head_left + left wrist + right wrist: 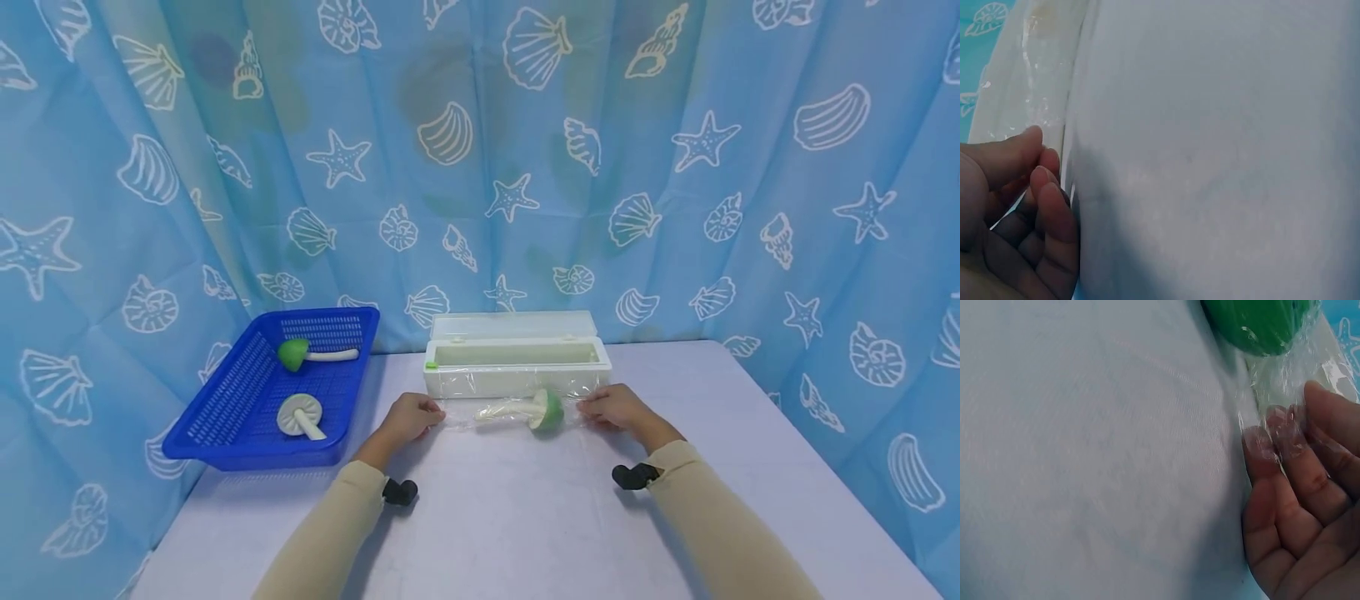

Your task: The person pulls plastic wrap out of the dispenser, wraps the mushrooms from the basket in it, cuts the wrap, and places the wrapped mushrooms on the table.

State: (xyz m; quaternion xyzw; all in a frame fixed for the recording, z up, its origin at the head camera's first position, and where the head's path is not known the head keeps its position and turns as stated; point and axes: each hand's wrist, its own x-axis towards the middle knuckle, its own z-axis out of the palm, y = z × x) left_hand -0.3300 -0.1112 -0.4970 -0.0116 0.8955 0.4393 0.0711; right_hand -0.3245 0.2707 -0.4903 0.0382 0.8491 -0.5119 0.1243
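Observation:
A toy mushroom with a green cap and a white stem lies on its side in clear plastic film, in front of a white lidded box. At the film's left end, my left hand pinches it between thumb and fingertips. My right hand pinches the other end, beside the cap. The right wrist view shows the film stretched over the green cap and across some fingertips. Little of the film shows near the left hand in its wrist view.
On the left stands a blue mesh basket holding two more mushrooms, one green-capped and one underside up. The white box's lid is raised. A white cloth covers the table; a blue shell-patterned curtain hangs behind.

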